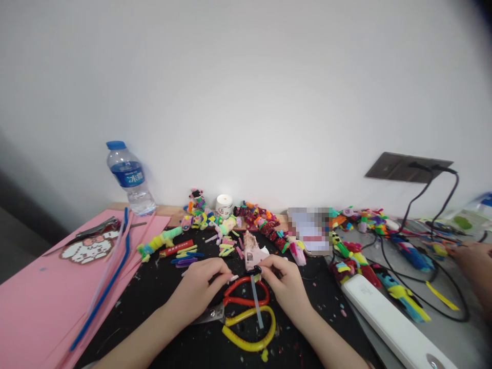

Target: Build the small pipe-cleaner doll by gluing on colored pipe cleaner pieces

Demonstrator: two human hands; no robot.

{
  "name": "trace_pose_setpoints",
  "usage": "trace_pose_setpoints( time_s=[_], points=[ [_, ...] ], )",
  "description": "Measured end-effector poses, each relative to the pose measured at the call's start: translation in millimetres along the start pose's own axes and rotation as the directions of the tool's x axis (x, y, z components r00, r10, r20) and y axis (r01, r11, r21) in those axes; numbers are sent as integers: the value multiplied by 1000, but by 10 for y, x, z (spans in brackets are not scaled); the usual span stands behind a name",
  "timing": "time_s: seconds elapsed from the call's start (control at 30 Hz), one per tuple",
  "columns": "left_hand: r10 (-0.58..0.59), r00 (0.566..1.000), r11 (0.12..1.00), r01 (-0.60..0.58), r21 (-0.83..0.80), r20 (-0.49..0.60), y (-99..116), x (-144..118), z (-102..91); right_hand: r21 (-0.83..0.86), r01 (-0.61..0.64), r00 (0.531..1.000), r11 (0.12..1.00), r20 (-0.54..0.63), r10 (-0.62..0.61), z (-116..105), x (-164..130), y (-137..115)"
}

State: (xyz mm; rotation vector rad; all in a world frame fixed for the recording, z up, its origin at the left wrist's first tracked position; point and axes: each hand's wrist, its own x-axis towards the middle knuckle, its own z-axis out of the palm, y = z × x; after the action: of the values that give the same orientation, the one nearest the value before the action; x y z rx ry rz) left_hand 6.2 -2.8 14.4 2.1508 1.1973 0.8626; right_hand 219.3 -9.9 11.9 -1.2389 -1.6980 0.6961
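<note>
Yellow scissors (249,328) lie below both hands (200,287) (286,284) pinching a small pink piece (254,259).

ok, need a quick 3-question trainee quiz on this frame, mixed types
1. True or false: the bottle lies on its side.
2. What lies on the mat under the hands? A) red and yellow scissors B) a hammer C) a phone
3. Fill in: both hands pinch a small ____ piece.

Key
1. False: it stands upright.
2. A: scissors.
3. Pink: left hand and right hand meet at the pink piece.
</note>
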Motion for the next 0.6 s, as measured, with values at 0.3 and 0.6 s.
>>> trace_pose_setpoints(
  time_s=[0.3,0.6],
  points=[
    [47,997,991,-39,-128,61,21,-39,70,4,37,997,999,70,-37,27,-21,14],
    [94,991,992,-85,-92,95,54,-60,114,17,62,985,998,161,-64,22,-31,-23]
  ],
)
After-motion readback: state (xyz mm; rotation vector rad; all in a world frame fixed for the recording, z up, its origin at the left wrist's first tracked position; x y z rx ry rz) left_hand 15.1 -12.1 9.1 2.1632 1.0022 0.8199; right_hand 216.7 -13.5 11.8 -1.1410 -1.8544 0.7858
